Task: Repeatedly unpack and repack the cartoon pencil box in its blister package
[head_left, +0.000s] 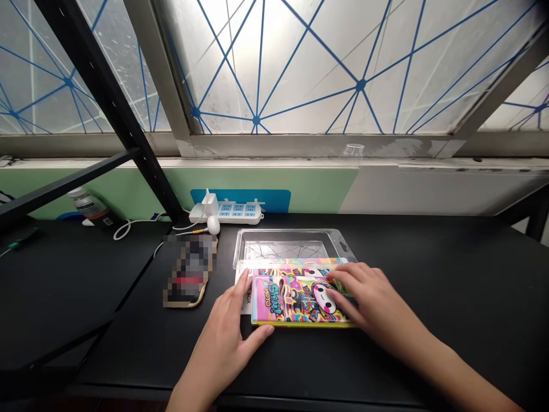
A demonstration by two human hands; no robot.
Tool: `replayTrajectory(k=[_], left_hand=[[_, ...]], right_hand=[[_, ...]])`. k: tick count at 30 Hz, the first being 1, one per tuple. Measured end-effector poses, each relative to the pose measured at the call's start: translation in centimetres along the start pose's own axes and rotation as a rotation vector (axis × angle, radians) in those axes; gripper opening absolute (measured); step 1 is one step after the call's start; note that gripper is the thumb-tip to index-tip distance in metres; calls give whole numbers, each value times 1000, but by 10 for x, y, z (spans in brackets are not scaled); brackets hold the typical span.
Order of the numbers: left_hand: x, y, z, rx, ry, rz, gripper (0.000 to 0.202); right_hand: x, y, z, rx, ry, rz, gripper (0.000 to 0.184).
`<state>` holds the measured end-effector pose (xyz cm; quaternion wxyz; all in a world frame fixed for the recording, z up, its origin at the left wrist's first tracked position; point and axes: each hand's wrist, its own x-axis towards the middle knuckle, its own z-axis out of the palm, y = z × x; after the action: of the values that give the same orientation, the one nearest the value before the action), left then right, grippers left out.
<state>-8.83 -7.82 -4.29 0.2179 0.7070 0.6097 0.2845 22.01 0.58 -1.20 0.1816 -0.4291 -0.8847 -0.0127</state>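
Note:
A flat, brightly coloured cartoon-printed case (291, 300) lies on the black table (429, 297). It rests partly on a printed card insert (283, 268) of the same pattern. Just behind them sits a clear plastic blister shell (285, 243). My left hand (225, 335) grips the case's left end, thumb along the front edge and fingers at the left side. My right hand (371, 300) lies over the case's right end, fingers curled down onto it.
A blurred rectangular item (189, 274) lies left of the case. A white power strip (234, 213) with cable sits by the wall. A bottle (90, 207) lies at far left behind black shelf bars (103, 86). A clear cup (354, 150) stands on the window sill.

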Motion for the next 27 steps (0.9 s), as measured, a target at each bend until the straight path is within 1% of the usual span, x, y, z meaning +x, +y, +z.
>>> replayTrajectory(k=[3,6,10,14,16,18,19,20,22,24,26,27], left_hand=[[-1,0,0,-22,-9,1,97],[-1,-1,2,-22,-14,22,99],[-1,-3,3,-18,-2,64,98],[1,-1,0,-36,7,70,99],[2,0,-3,-41,6,43,90],[2,0,-6,-53,-20,10,68],[2,-1,-8,-70,-37,-3,57],[2,-1,-10,-94,-50,-13,51],[1,-2,-12,-148,-57,-32,52],[1,-2,-14,-173,-63,-49,54],[1,-2,-14,-157,-86,-66,55],[2,-2,-14,-141,-93,-73,56]], right_hand=[[21,-27,10,38,-21,-93,24],[35,-42,23,47,-17,-101,22],[41,-45,32,38,22,-96,19],[42,-45,30,10,155,-97,18],[41,-47,26,-4,251,-115,15],[36,-49,19,-13,360,-164,10],[32,-50,14,-10,400,-205,9],[28,-52,7,1,417,-256,11],[15,-55,-8,38,379,-371,19],[1,-57,-25,77,268,-464,19],[-14,-52,-37,124,130,-498,22],[-21,-46,-40,152,67,-482,29]])
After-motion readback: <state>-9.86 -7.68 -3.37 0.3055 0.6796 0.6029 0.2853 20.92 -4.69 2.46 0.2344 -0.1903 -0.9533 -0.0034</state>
